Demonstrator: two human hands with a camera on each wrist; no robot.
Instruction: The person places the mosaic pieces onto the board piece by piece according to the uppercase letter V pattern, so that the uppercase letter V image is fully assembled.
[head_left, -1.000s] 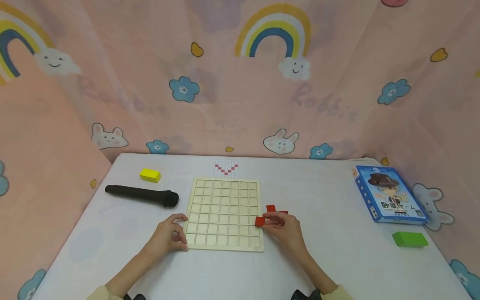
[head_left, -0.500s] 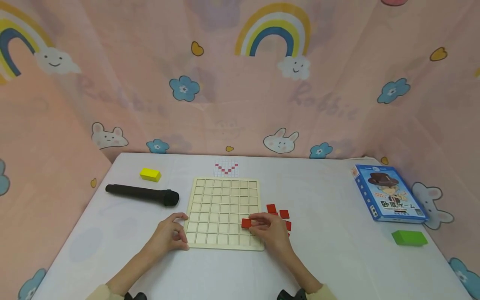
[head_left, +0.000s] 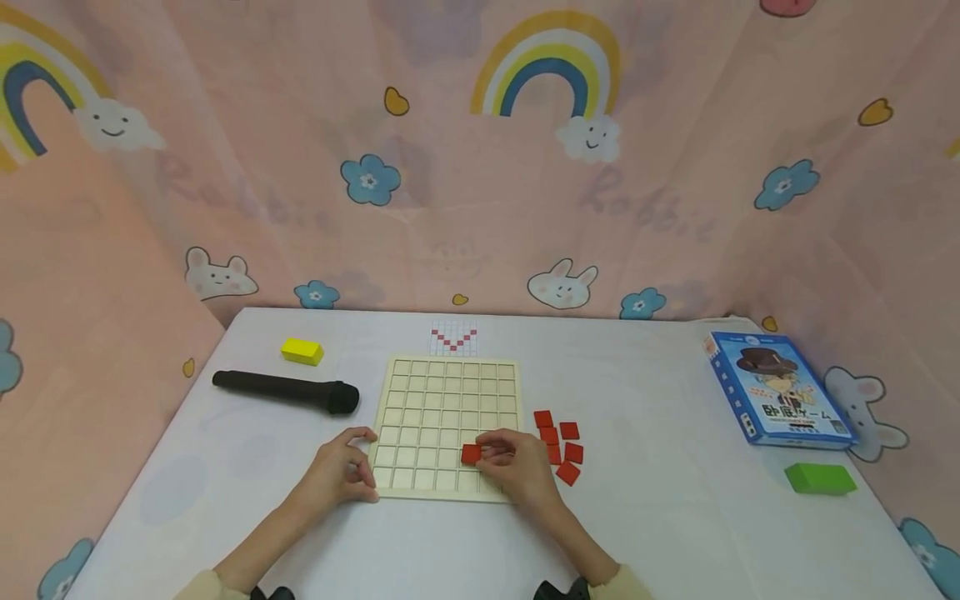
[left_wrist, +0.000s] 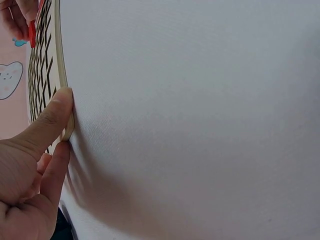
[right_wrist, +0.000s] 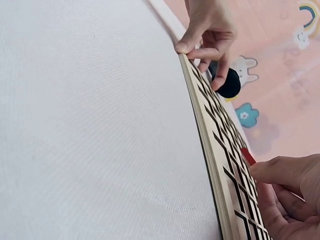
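Observation:
A pale wooden grid board lies on the white table. My left hand holds its near left corner, with the thumb at the corner and a finger against the edge. Over the lower right cells of the board, my right hand pinches a flat red square tile between thumb and fingertips. The tile sticks out to the left of the fingers, close over the cells; in the right wrist view it is seen nearly edge-on. Several loose red tiles lie just right of the board.
Behind the board lies a small grid card with a red V pattern. A black microphone and a yellow block are at the left. A blue game box and a green block lie far right.
My right hand has carried the red tile leftward from the board's right edge over its cells, which uncovers the loose tiles. The left hand has stayed at the corner.

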